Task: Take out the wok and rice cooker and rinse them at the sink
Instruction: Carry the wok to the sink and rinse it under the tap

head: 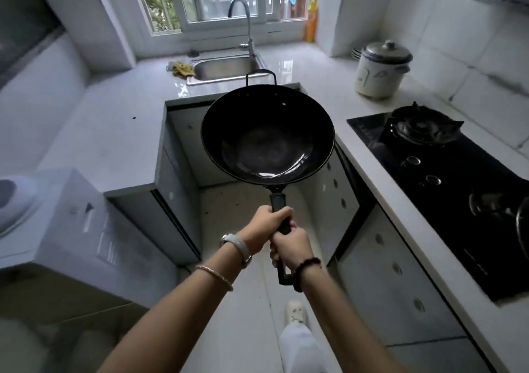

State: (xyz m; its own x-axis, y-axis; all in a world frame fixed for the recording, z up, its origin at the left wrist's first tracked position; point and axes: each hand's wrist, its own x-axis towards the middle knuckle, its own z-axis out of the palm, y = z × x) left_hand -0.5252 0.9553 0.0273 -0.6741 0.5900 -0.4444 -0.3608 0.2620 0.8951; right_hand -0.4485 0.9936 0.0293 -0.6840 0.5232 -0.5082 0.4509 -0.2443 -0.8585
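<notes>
The left hand point(264, 223) and right hand point(290, 246) both grip the handle point(278, 200) of the black wok point(267, 137), held in the air above the floor point(229, 203), with the sink point(229, 67), tap point(246, 23) and a cloth point(181, 69) straight ahead, and the rice cooker point(382, 69) on the right worktop point(323, 86) near the stove point(443, 178).

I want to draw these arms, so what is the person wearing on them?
No sleeves show on either forearm. Next to the left hand there is a watch with a pale grey strap. Further up that arm is a thin pinkish-gold bangle. Next to the right hand is a bracelet of dark round beads.
</notes>
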